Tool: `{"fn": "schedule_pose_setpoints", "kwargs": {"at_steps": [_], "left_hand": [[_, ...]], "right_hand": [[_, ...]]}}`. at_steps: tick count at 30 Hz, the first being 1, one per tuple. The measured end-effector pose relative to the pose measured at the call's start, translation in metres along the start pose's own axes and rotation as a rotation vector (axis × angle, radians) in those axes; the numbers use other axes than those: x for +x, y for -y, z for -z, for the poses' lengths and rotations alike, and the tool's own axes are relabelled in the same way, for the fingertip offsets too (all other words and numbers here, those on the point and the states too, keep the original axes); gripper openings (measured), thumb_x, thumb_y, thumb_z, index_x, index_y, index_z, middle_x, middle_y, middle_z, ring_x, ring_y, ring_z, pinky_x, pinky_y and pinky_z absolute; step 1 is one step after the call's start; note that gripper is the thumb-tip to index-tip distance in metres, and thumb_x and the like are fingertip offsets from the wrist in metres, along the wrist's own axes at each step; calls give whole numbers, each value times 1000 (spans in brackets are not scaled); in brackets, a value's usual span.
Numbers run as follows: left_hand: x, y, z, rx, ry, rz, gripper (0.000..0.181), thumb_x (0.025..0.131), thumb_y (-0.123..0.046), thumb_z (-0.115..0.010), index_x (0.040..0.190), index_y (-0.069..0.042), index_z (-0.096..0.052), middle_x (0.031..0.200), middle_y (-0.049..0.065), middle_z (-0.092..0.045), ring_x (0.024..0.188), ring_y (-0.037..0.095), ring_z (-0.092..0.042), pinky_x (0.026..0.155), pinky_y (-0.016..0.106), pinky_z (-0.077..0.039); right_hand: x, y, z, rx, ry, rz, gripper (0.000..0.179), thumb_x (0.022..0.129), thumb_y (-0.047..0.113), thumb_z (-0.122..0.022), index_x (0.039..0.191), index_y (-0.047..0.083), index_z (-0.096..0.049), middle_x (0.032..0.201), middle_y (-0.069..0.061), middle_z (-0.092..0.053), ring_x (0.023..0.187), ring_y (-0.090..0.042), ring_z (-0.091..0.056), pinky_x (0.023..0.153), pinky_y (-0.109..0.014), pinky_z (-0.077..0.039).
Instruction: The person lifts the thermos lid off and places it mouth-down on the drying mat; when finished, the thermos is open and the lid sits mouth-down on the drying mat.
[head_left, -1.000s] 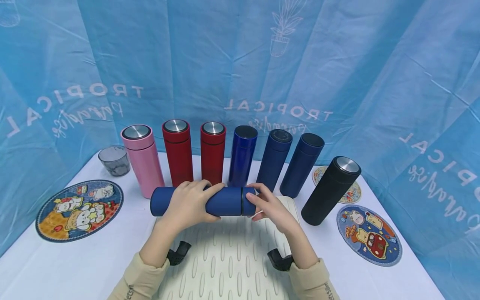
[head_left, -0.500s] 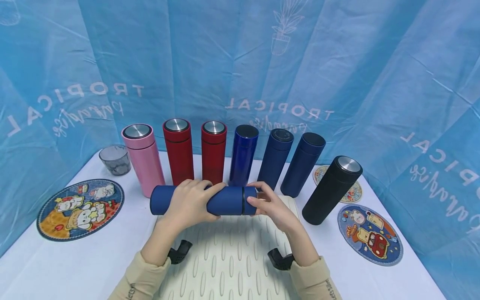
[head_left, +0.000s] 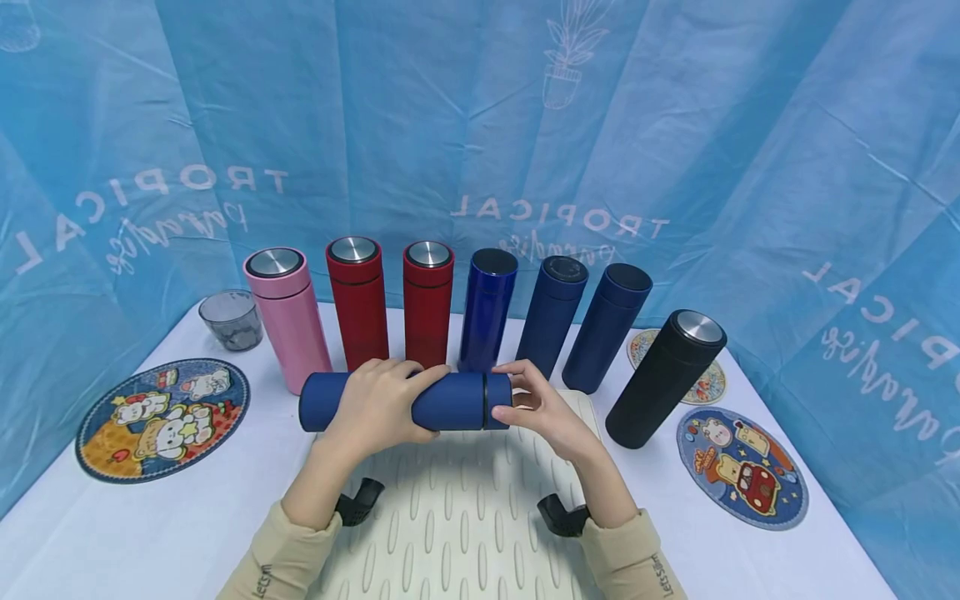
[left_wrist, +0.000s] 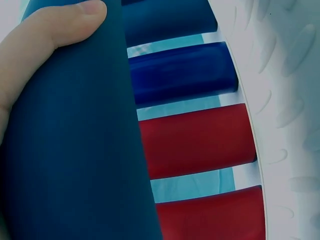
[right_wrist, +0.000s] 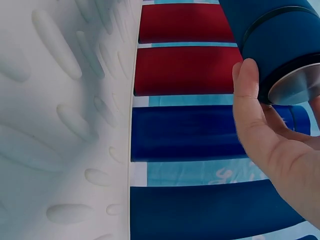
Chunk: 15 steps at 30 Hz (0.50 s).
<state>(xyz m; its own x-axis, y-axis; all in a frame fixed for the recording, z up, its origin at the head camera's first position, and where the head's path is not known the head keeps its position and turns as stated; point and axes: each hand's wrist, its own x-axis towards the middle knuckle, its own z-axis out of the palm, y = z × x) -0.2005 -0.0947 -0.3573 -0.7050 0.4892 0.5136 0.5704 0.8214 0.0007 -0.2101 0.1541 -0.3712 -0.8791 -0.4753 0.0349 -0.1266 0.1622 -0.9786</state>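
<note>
A dark blue thermos [head_left: 450,402] is held sideways above a cream textured mat. My left hand [head_left: 378,404] grips its body, fingers over the top; in the left wrist view the thumb [left_wrist: 75,22] lies along its side. At the right end, my right hand [head_left: 551,414] holds the lid [head_left: 498,400] between thumb and fingers. The lid sits on the body with a dark ring between them. In the right wrist view a silver disc [right_wrist: 296,90] shows on the lid's end, and the fingers on its far side are partly hidden.
Behind stand a pink thermos [head_left: 288,325], two red ones [head_left: 358,308], a shiny blue one [head_left: 487,312], two dark blue ones [head_left: 551,321] and a black one [head_left: 660,387]. A grey glass [head_left: 232,321] and round cartoon mats [head_left: 165,421] lie around the cream mat [head_left: 450,517].
My right thumb and fingers have shifted their hold around the lid. The thermos and my left hand have stayed nearly in place.
</note>
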Motion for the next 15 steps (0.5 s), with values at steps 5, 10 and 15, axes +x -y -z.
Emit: {"fn": "schedule_pose_setpoints", "kwargs": {"at_steps": [5,10,15], "left_hand": [[-1,0,1,-18,26,11,79,48,-50,-84,119,-23,-62,93,6,-66,81,25,-62,77,44,-49],[-1,1,2,-31,56,24,79,49,-49,-85,119,-23,-62,94,6,-66,82,25,-62,79,44,-49],[-1,1,2,-46,90,38,78,50,-48,-85,119,-22,-62,95,6,-67,84,25,-62,79,46,-49]], "right_hand": [[0,1,0,-39,20,47,57,83,23,-68,129,10,-38,129,-21,-39,104,-31,-49,87,-40,-47],[-1,1,0,-82,41,88,56,81,16,-70,127,11,-39,130,-15,-37,107,-31,-48,92,-42,-45],[-1,0,-1,-100,57,132,56,79,10,-72,125,11,-40,131,-14,-36,107,-31,-49,93,-46,-42]]}}
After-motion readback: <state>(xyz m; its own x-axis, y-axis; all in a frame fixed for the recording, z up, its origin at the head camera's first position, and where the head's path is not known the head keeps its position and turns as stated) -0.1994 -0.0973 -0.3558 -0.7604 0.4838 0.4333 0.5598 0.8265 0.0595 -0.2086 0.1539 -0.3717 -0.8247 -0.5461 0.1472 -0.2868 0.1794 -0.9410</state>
